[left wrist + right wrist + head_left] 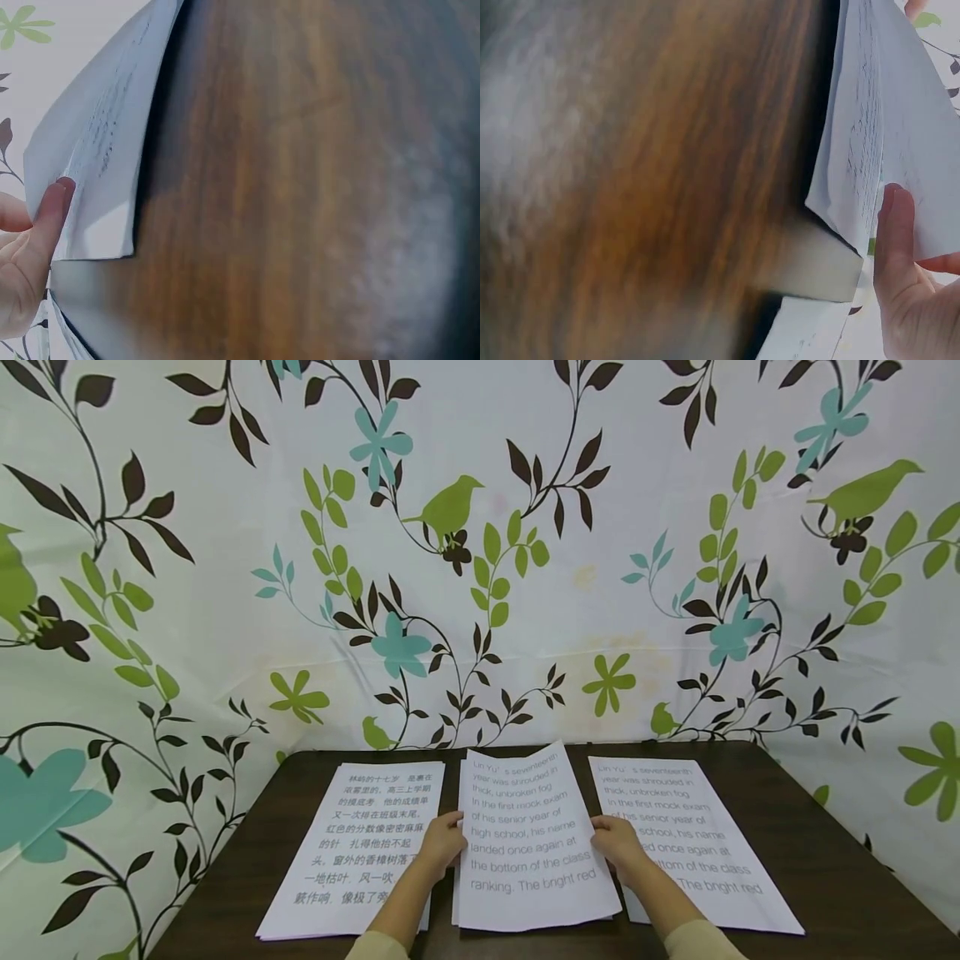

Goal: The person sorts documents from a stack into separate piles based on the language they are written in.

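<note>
Between my two hands, a printed sheet of paper (525,852) with large English text is held at the middle of the table. My left hand (442,842) pinches its left edge; in the left wrist view the thumb of that hand (30,262) presses on the printed side. The right edge is gripped by my right hand (618,842), whose thumb lies along the paper in the right wrist view. The top of the sheet curves up unevenly. Under it, paper edges of a middle stack (457,902) peek out at the left.
To the left lies a stack of sheets (360,835) printed in Chinese, partly behind my left forearm. Another stack (697,860), with the same English text, lies at the right, partly covered by my right hand and forearm. A patterned cloth (525,610) hangs behind the dark wooden table (787,827).
</note>
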Available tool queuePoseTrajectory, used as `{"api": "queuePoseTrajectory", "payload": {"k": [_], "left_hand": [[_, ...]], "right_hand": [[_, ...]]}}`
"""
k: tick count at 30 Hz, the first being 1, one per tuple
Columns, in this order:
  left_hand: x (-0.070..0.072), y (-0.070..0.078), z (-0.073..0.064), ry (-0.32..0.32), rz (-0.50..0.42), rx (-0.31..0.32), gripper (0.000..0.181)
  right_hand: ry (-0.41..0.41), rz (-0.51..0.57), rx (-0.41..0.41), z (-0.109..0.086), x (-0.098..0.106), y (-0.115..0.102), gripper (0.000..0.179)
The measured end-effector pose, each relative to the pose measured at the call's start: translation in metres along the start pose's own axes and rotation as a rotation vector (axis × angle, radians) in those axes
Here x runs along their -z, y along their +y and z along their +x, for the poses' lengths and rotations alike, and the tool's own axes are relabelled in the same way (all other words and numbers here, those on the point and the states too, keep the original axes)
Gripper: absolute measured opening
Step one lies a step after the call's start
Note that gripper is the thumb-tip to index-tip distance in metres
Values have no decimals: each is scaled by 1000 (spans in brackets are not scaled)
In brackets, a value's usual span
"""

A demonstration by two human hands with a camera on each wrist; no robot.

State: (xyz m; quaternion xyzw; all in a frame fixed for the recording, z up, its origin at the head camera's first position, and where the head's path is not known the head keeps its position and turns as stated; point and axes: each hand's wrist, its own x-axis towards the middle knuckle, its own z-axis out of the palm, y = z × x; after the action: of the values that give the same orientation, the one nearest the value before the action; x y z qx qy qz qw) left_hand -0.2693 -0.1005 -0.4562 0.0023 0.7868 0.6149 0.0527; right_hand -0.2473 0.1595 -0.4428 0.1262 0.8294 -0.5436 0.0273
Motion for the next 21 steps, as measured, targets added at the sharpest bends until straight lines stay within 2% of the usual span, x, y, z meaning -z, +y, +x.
{"api": "queuePoseTrajectory", "payload": {"k": [8,12,21], "left_hand": [[-8,14,3,-2,-54,23,58],[-15,22,6,20,-42,40,58],[-34,45,12,9,7,-18,58]], "right_hand": [[12,46,-19,-2,15,-5,42],[17,49,-6,-4,27,-9,42],[63,64,8,-4,55,-11,42]]}}
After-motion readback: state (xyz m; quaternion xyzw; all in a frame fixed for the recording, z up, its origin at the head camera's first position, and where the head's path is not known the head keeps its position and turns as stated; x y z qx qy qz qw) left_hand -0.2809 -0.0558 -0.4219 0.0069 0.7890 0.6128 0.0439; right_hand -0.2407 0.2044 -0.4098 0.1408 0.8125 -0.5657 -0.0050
